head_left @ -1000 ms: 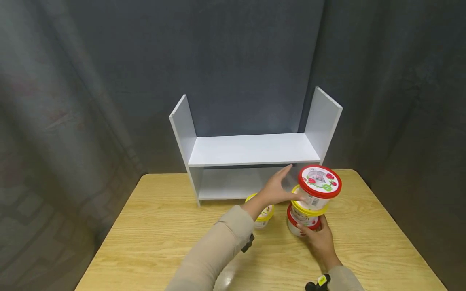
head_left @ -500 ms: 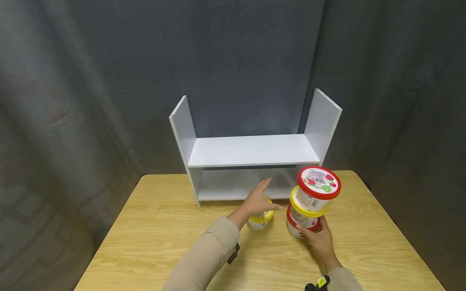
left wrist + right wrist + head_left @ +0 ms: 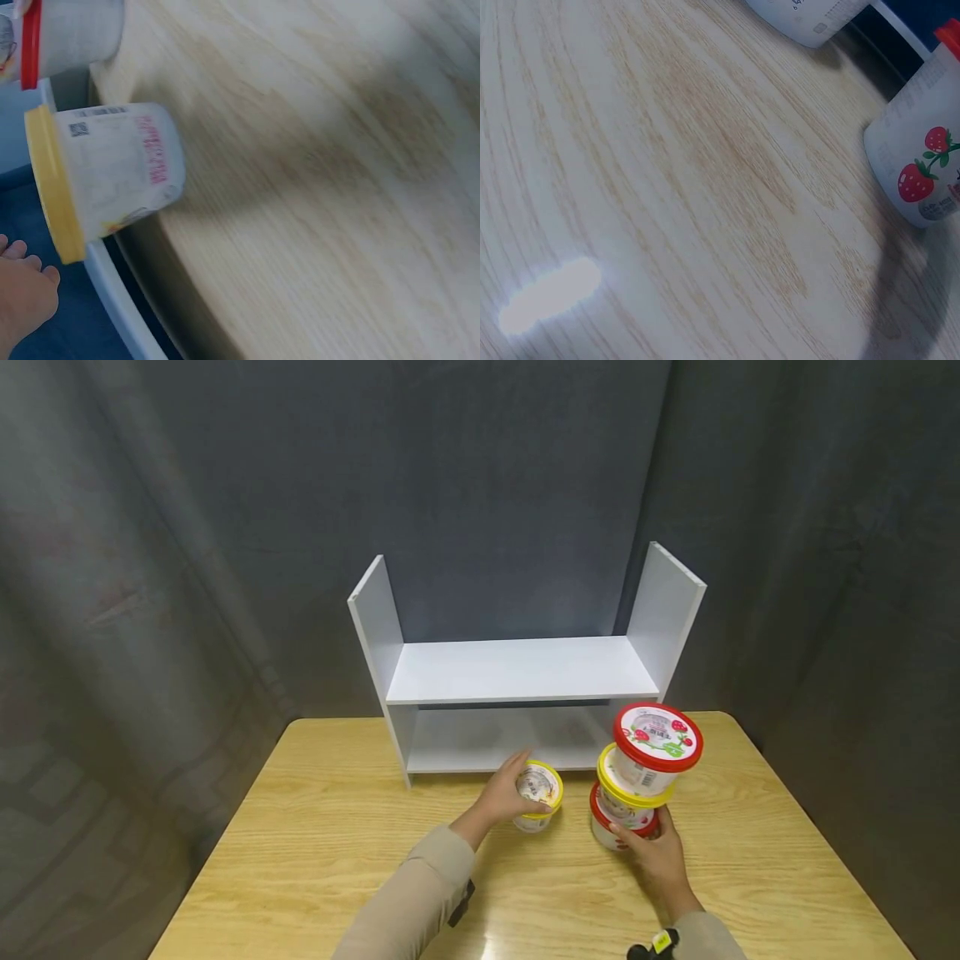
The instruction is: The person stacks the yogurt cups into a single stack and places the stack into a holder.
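In the head view, a small white tub with a yellow lid (image 3: 538, 785) stands on the table. My left hand (image 3: 501, 797) is spread beside its lid, thumb in front; the left wrist view shows these fingers (image 3: 30, 262) apart from the yellow lid (image 3: 52, 184). To the right rises a leaning stack of three tubs: a red-lidded one (image 3: 657, 737) on top, a yellow-lidded one (image 3: 622, 802) in the middle, and a red-lidded one (image 3: 606, 835) at the bottom. My right hand (image 3: 660, 860) holds the bottom tub between thumb and fingers.
Behind the tubs stands a white two-level shelf (image 3: 521, 668) with upright side panels. The wooden table (image 3: 322, 843) extends in front and to both sides. Dark grey curtains (image 3: 517, 485) hang behind it.
My left hand has moved left and down from beside the stack to the single yellow-lidded tub. The right hand and the stack have stayed in place.
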Tool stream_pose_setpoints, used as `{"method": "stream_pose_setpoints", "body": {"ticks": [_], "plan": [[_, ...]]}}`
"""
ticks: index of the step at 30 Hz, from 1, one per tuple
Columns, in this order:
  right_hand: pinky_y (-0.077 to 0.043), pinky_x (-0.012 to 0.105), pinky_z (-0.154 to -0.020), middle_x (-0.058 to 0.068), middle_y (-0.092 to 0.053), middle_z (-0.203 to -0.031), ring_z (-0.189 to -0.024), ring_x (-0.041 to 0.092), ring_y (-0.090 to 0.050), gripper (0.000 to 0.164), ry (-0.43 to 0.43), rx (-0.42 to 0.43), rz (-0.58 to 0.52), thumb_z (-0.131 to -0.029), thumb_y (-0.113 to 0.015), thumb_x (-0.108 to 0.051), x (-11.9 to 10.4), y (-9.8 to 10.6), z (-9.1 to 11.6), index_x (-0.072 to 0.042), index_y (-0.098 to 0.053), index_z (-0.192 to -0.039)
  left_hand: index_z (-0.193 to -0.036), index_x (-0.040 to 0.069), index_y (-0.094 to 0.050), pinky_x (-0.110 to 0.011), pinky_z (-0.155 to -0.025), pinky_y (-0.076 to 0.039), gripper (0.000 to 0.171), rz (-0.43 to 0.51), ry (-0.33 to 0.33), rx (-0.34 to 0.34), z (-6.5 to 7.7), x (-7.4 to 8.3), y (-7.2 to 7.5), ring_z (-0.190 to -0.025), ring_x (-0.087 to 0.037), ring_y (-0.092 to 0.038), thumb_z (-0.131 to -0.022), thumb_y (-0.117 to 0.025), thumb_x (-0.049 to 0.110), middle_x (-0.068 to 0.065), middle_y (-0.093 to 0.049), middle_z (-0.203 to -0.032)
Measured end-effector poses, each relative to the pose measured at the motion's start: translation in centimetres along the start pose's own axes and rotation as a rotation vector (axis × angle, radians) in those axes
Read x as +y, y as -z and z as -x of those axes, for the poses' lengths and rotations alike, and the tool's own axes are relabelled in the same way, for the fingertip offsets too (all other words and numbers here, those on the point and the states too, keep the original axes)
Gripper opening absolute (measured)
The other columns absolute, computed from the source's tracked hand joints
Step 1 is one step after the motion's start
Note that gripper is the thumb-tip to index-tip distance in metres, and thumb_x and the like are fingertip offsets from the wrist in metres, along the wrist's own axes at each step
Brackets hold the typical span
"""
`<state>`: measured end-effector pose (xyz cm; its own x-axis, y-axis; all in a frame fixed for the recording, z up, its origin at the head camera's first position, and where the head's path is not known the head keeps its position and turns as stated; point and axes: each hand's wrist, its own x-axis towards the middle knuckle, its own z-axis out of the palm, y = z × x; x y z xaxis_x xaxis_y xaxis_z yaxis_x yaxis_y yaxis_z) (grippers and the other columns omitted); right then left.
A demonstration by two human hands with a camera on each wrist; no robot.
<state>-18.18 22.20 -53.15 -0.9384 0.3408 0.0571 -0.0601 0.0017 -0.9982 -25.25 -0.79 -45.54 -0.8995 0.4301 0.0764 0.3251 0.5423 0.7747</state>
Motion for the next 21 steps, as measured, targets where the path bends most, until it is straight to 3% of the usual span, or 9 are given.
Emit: {"method": "stream_pose_setpoints", "body": {"ticks": [7, 15, 21], "plan": [[-0.05, 0.024, -0.064, 0.005, -0.046, -0.107, -0.09, 0.008, -0.051, 0.068, 0.045, -0.011, -0.025, -0.068, -0.073, -0.01, 0.5, 0.1, -0.1, -0.014, -0.034, -0.124, -0.135, 0.0, -0.023, -0.045, -0.098, -0.023, 0.1, -0.002, 0.002, -0.01, 0.3, -1.1, -0.4, -0.123, -0.031, -0.025, -0.056, -0.081, 0.021, -0.014, -0.023, -0.138], [-0.051, 0.026, -0.059, 0.006, -0.048, -0.103, -0.082, 0.008, -0.055, 0.066, 0.121, -0.044, -0.088, -0.068, -0.072, -0.007, 1.5, 0.4, -0.5, -0.013, -0.036, -0.123, -0.135, 0.003, -0.023, -0.048, -0.096, -0.025, 0.102, -0.037, 0.047, 0.005, 0.5, -1.9, -1.0, -0.122, -0.035, -0.025, -0.054, -0.081, 0.022, -0.014, -0.018, -0.14], [-0.051, 0.026, -0.058, 0.005, -0.048, -0.102, -0.082, 0.008, -0.054, 0.064, 0.112, -0.037, -0.088, -0.068, -0.072, -0.006, 0.8, 0.2, -0.1, -0.013, -0.037, -0.121, -0.136, 0.001, -0.02, -0.048, -0.095, -0.027, 0.103, -0.069, 0.071, 0.015, 0.5, -2.5, -1.2, -0.121, -0.035, -0.026, -0.055, -0.081, 0.025, -0.014, -0.019, -0.139]]}}
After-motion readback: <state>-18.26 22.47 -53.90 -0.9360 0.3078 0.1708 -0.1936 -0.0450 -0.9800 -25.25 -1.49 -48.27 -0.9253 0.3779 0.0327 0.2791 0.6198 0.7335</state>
